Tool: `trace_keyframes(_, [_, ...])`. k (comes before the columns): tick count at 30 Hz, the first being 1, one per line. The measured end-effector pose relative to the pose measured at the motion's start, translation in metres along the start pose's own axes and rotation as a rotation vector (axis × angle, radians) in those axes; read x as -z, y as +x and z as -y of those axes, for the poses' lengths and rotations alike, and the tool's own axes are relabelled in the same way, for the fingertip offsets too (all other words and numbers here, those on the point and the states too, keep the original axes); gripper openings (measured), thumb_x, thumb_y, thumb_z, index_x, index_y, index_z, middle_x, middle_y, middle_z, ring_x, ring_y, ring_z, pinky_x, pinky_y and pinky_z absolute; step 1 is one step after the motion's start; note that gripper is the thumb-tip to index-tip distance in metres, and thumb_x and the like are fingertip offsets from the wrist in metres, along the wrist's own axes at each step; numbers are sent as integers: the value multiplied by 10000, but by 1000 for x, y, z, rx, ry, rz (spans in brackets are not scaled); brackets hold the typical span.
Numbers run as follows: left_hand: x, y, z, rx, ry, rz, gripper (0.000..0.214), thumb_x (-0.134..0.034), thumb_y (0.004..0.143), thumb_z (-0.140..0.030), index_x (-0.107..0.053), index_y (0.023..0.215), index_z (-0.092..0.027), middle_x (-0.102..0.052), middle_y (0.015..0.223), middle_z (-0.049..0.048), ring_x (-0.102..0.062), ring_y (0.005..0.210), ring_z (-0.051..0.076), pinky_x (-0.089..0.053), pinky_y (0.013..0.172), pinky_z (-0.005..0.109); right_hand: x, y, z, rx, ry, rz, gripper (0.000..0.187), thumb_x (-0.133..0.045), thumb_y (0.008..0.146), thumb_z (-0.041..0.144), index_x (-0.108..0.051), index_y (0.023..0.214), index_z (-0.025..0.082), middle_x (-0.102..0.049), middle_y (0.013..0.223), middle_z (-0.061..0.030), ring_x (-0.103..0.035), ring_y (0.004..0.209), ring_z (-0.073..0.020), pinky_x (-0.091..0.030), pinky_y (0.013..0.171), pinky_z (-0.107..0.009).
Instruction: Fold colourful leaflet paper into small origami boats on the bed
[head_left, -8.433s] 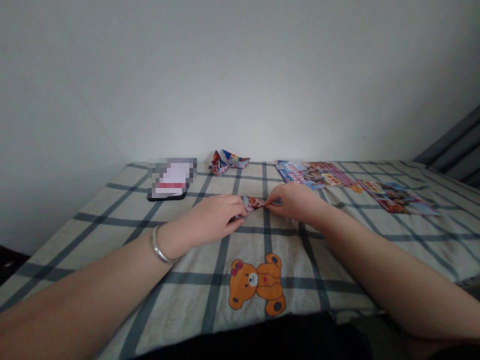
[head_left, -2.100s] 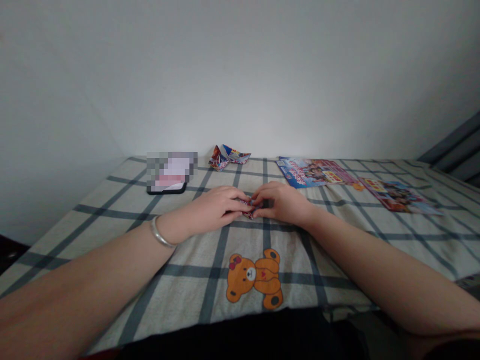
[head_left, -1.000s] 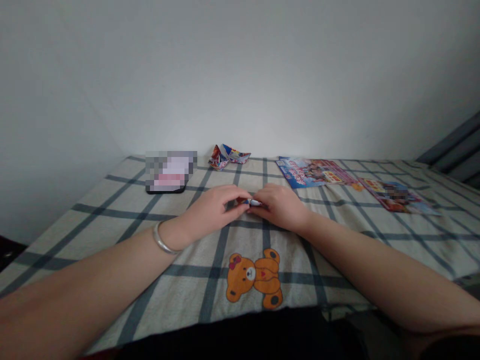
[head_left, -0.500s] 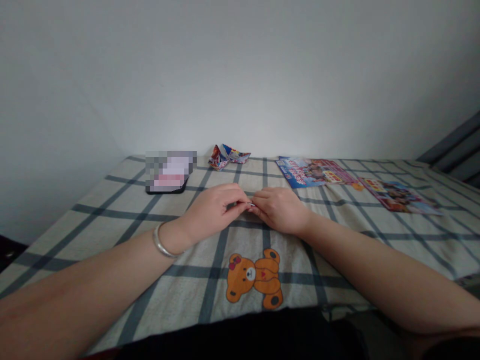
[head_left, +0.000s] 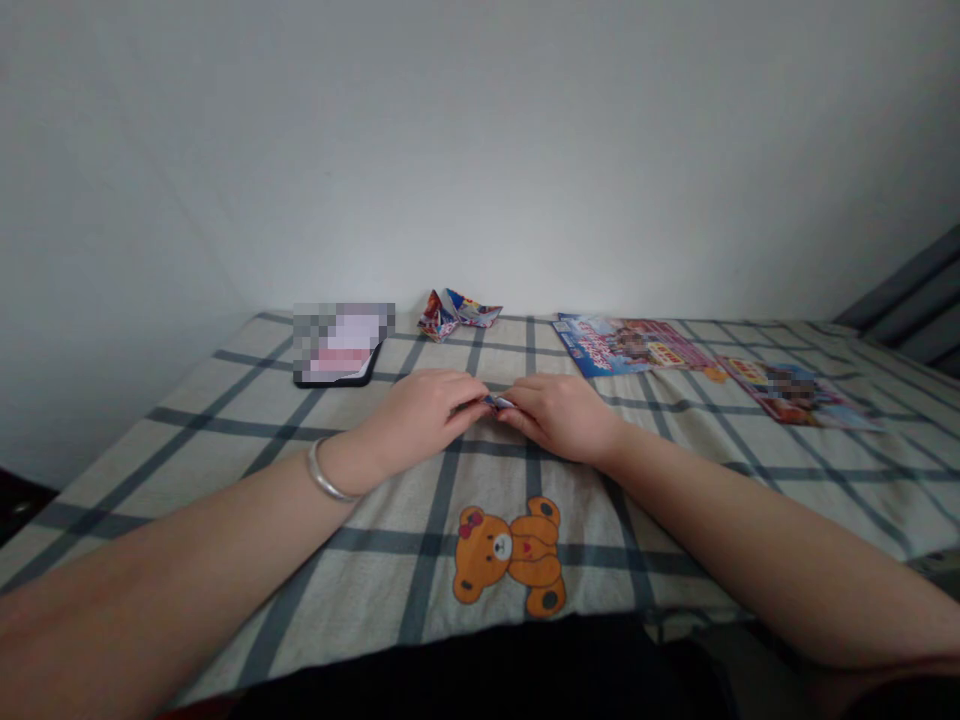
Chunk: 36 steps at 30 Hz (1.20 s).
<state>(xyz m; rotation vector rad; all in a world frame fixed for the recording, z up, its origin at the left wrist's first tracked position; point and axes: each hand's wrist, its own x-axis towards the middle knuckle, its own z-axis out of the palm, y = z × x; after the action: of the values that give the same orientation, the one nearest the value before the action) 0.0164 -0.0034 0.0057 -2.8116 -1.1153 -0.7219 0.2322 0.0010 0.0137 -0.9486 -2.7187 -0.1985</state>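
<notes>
Near the middle of the cloth, a small folded piece of printed paper (head_left: 498, 402) is pinched between my two hands. My left hand (head_left: 431, 415), with a silver bangle on its wrist, has thumb and fingers closed on the paper's left end. On the other side, my right hand (head_left: 562, 415) grips its right end with the fingers curled over. Only a small bluish-white bit shows in the gap; the fingers hide the remainder. Beyond the hands lies a folded paper shape (head_left: 457, 315), printed in blue, red and yellow.
A phone (head_left: 341, 345) with a blurred screen lies at the back left. Two printed flyers, one blue and pink (head_left: 630, 343) and one farther right (head_left: 799, 392), rest on the checked tablecloth (head_left: 247, 540). A wall (head_left: 480, 150) rises behind the table.
My fingers have moved slightly apart, and more of the folded paper now shows between them. The phone, the flyers and the folded shape stay where they were.
</notes>
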Motion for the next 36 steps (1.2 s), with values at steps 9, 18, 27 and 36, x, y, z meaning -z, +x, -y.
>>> trace_keyframes(9, [0, 1, -1, -12, 20, 0, 212, -488, 963, -285, -627, 844, -179, -658, 826, 25, -599, 806, 189, -436, 730, 315, -1, -1, -2, 13, -53, -7, 388, -404, 999, 412, -661, 872, 151, -659, 840, -50, -570, 773, -163, -315, 634, -288])
trace_keyframes(18, [-4, 1, 3, -95, 131, 55, 266, -551, 935, -360, -616, 775, -158, -628, 780, 40, -582, 782, 192, -440, 744, 327, -3, 1, -3, 56, -57, 1, 393, -387, 1008, 403, -658, 870, 153, -665, 845, -52, -567, 783, -166, -330, 649, -289])
trace_keyframes(27, [-4, 2, 5, -69, -33, 3, 188, -574, 909, -250, -608, 756, -146, -609, 759, 38, -559, 754, 180, -433, 699, 306, 0, -1, -1, 41, -64, -66, 389, -401, 998, 411, -638, 824, 155, -657, 798, -49, -556, 744, -159, -309, 627, -296])
trace_keyframes(36, [-2, 1, 0, -50, 34, 20, 205, -496, 935, -227, -584, 766, -153, -590, 768, 30, -543, 756, 178, -426, 705, 313, -3, -1, -2, 29, -59, -56, 354, -440, 989, 384, -655, 830, 152, -653, 785, -42, -557, 723, -148, -297, 604, -284])
